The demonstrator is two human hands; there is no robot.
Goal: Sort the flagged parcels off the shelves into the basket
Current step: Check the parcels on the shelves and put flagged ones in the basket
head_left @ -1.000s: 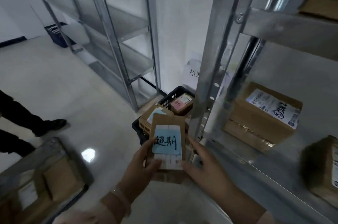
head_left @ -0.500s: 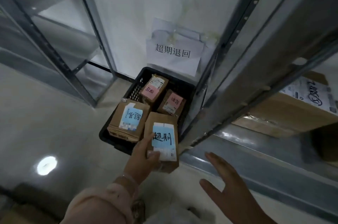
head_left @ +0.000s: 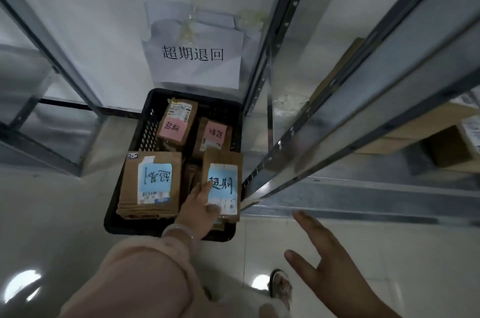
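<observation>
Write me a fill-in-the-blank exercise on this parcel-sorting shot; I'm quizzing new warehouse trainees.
The left hand holds a parcel with a ___ note.
The basket is ___ in colour.
The right hand holds ___.
The far-left parcel carries a ___ note.
Missing words: blue; black; nothing; pink.

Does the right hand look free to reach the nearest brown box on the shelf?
Probably yes: the right hand is open and empty, and nothing shows between it and the nearest brown box.
</observation>
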